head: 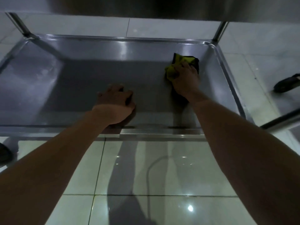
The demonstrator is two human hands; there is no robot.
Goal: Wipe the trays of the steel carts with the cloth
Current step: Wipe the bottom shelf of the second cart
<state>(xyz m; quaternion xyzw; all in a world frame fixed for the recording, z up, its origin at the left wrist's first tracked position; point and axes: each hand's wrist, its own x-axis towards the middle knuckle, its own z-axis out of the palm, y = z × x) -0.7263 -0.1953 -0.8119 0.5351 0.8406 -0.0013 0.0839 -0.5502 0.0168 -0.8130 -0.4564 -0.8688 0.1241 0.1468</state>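
A low steel cart tray fills the upper half of the head view, under a higher shelf. My right hand grips a bunched yellow and black cloth and presses it on the tray's far right part, near the right rim. My left hand rests on the tray's near middle with its fingers curled under and nothing seen in them.
An upper steel shelf overhangs at the top, carried by posts at the back left and back right. Glossy white floor tiles lie in front. A dark caster shows at the right, another dark shape at the left.
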